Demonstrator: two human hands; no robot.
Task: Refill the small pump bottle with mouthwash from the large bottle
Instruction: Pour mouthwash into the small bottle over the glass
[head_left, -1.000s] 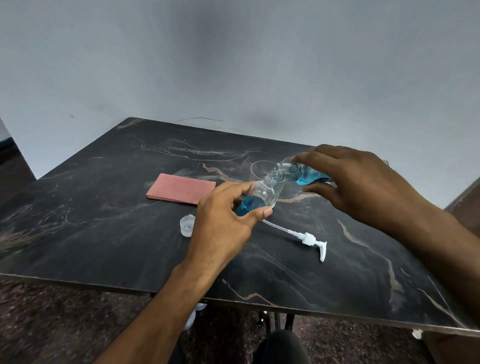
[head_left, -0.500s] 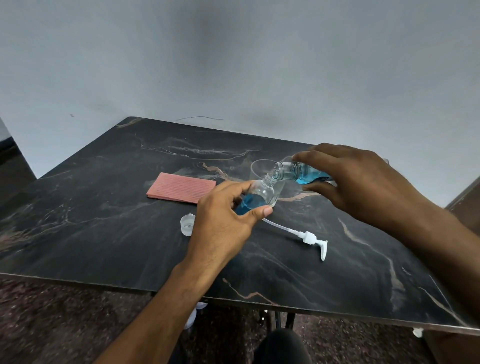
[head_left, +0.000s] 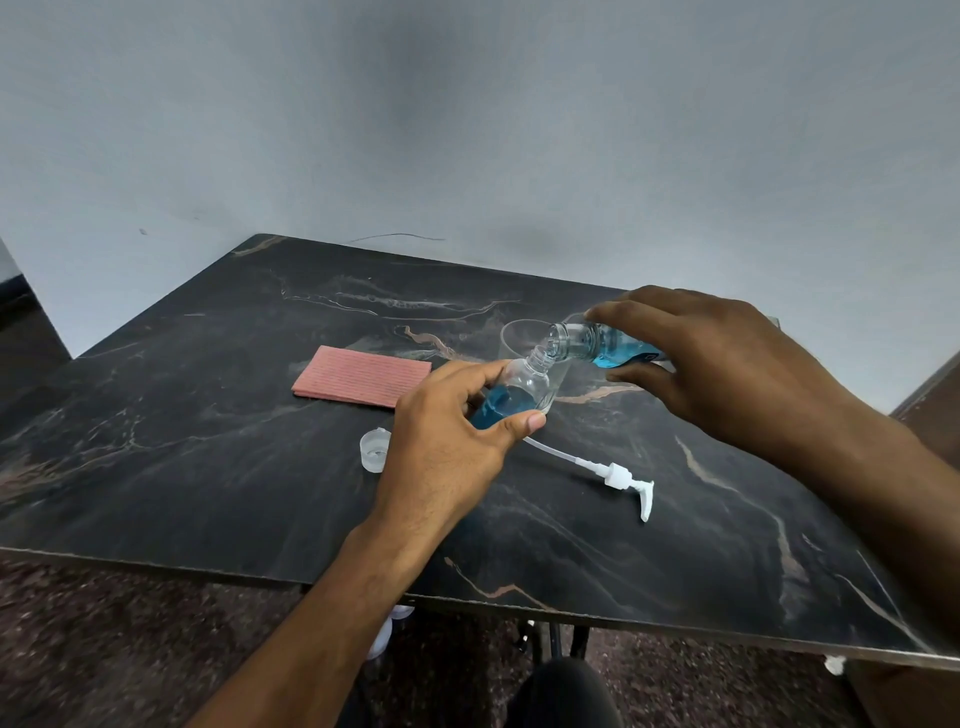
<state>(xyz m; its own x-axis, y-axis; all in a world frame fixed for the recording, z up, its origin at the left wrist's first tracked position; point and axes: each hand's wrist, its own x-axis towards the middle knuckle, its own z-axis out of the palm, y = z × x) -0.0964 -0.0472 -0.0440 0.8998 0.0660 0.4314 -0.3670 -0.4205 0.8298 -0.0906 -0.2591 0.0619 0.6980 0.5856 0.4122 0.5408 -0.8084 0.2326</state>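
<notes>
Pouring continues unchanged: left hand (head_left: 447, 441) grips the tilted small pump bottle (head_left: 514, 395), right hand (head_left: 727, 374) holds the large bottle (head_left: 597, 343); refill roughly half complete.

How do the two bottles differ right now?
The small bottle, gripped by the left hand, tilts neck-up; the large bottle, in the right hand, lies near horizontal, its mouth above the small bottle's. Both are clear, uncapped, holding blue liquid.
</notes>
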